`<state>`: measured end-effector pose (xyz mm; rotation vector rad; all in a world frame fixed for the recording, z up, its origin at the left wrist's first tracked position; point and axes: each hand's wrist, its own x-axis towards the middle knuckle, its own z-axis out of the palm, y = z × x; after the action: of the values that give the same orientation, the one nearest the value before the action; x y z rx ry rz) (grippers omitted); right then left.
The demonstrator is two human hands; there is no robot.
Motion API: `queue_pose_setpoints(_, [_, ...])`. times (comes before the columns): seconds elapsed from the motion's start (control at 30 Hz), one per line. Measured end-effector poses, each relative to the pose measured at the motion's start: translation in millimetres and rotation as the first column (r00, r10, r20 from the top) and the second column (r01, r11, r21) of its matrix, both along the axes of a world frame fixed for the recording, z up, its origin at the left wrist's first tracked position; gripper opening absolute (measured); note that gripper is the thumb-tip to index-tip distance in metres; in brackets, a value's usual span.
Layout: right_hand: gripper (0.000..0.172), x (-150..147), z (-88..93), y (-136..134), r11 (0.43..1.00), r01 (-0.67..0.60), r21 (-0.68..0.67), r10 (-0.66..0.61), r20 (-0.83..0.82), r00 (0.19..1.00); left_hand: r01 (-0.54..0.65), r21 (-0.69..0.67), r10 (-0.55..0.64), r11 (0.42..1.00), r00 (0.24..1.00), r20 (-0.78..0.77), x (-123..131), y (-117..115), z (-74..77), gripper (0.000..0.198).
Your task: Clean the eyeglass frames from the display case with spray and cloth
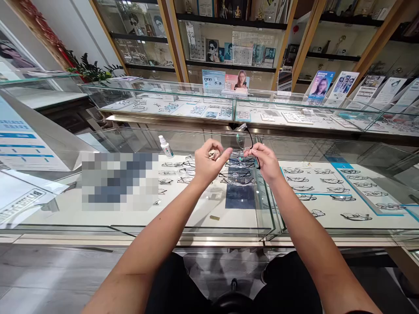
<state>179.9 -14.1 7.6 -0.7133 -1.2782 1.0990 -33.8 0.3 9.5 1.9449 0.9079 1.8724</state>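
My right hand (266, 160) pinches a pair of eyeglasses (245, 140) above the glass counter. The glasses are held tilted, a clear lens and a dark temple arm showing. Curled fingers of my left hand (209, 165) wrap a crumpled pale cloth (214, 154), its thumb pointing toward the glasses. The two hands are apart, and the cloth does not touch the lenses. A white spray bottle (166, 147) stands on the counter to the left of my left hand.
The glass display counter (196, 239) holds rows of spectacle frames (337, 189). A small brass-coloured piece (214, 217) lies near its front. A second showcase (170, 93) runs behind, with upright advertising cards (321, 83). At left stands a printed sign (28, 139); a patch beside it is blurred.
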Motion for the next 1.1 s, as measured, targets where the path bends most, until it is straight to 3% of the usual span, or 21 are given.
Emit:
queue_pose_setpoints(0.03, [0.024, 0.2, -0.5, 0.0, 1.000, 0.001, 0.017, -0.001, 0.021, 1.000, -0.020, 0.045, 0.022, 0.999, 0.998, -0.058, -0.7, 1.6, -2.0, 0.044])
queue_pose_setpoints(0.13, [0.021, 0.4, -0.2, -0.8, 0.998, 0.001, 0.068, -0.008, 0.102, 0.995, -0.041, 0.152, 0.076, 0.988, 0.969, -0.236, -2.4, 5.9, -7.6, 0.070])
queue_pose_setpoints(0.23, [0.022, 0.0, 2.6, -2.3, 0.996, -0.008, 0.093, -0.008, 0.172, 0.985, -0.048, 0.255, 0.137, 0.966, 0.930, -0.342, -4.1, 9.7, -11.3, 0.074])
queue_pose_setpoints(0.37, [0.022, -0.3, 5.8, -3.0, 0.995, -0.040, 0.096, 0.020, 0.200, 0.980, -0.064, 0.367, 0.214, 0.928, 0.898, -0.384, -7.2, 13.9, -12.4, 0.064])
queue_pose_setpoints(0.6, [0.021, 2.8, 2.2, -0.8, 0.993, -0.056, 0.102, 0.031, 0.232, 0.972, -0.078, 0.380, 0.247, 0.922, 0.874, -0.419, -9.8, 14.4, -10.3, 0.061])
queue_pose_setpoints(0.77, [0.026, 5.1, 0.7, -0.1, 0.973, 0.046, 0.224, -0.109, 0.278, 0.954, -0.071, 0.404, 0.234, 0.912, 0.899, -0.370, -9.1, 13.7, -11.1, 0.058])
queue_pose_setpoints(0.87, [0.030, 8.3, -0.1, 1.3, 0.912, 0.192, 0.362, -0.288, 0.235, 0.928, -0.100, 0.421, 0.244, 0.902, 0.920, -0.306, -10.3, 18.0, -13.4, 0.060])
queue_pose_setpoints(1.0, [0.034, 11.7, -5.6, 2.7, 0.751, 0.413, 0.516, -0.564, 0.175, 0.807, -0.215, 0.424, 0.318, 0.880, 0.929, -0.191, -14.2, 26.7, -15.3, 0.066])
queue_pose_setpoints(1.1, [0.044, 6.5, -11.0, -0.2, 0.686, 0.431, 0.586, -0.642, 0.209, 0.738, -0.282, 0.373, 0.343, 0.884, 0.933, -0.107, -16.2, 28.9, -13.6, 0.070])
